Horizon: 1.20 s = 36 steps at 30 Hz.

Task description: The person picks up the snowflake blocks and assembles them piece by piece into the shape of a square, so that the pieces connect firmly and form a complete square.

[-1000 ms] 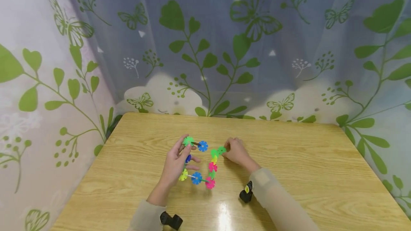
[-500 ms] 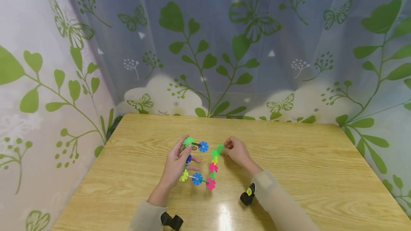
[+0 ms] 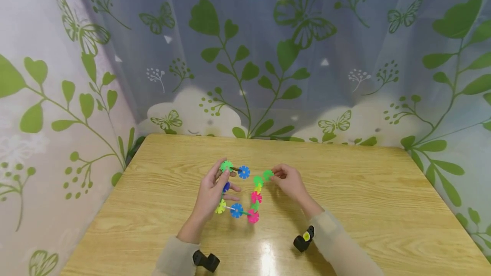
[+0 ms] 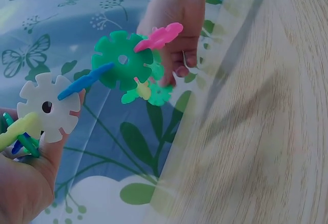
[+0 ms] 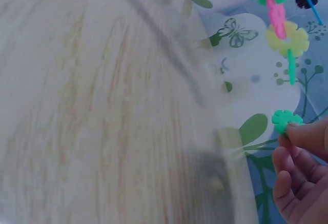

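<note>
In the head view my left hand [image 3: 211,193] holds a curved chain of slotted plastic snowflake discs over the table, thumb on a green disc [image 3: 226,167] at its upper end. Beyond that disc a brown one joins a blue disc [image 3: 244,172]. The chain's lower side runs through a yellow disc [image 3: 220,206] and another blue disc [image 3: 236,210], then turns up past pink discs [image 3: 253,216]. My right hand [image 3: 290,181] pinches a green snowflake disc [image 5: 286,120] between thumb and fingers. In the right wrist view this disc sits apart from the chain's edge-on green disc [image 5: 292,67].
A wood-grain table [image 3: 345,208] lies under both hands. Behind it hangs a curtain [image 3: 245,54] printed with leaves and butterflies, and a similar one stands at the left. Black wrist cameras [image 3: 206,261] are strapped to both sleeves.
My right hand first drew slightly left toward the chain, then shifted right with the green disc, away from the chain's end. My left hand stays nearly still.
</note>
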Each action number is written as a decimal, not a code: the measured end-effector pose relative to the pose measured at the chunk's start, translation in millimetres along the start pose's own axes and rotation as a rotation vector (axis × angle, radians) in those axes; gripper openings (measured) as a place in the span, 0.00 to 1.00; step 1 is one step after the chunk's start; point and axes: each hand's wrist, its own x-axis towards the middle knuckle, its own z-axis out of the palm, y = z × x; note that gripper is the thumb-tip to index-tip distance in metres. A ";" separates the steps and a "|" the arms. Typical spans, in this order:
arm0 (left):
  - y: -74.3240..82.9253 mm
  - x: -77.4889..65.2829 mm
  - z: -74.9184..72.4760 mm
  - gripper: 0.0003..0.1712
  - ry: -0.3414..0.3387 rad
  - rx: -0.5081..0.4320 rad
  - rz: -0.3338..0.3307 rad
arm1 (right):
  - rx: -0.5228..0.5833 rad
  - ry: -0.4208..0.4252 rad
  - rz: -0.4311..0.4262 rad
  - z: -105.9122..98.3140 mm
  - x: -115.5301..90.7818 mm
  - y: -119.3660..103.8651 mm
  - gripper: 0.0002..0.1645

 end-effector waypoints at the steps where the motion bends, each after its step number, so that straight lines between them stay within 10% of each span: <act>1: -0.1 0.1 0.3 0.27 -0.001 -0.001 -0.001 | 0.002 0.002 -0.006 -1.5 -1.9 -1.6 0.08; 16: -23.6 8.5 -1.1 0.29 0.005 -0.050 0.020 | 0.071 0.031 -0.183 -7.9 -24.9 -34.2 0.04; 36: -13.5 6.2 10.4 0.29 -0.015 -0.061 0.008 | 0.016 0.136 -0.387 4.8 -33.3 -45.0 0.05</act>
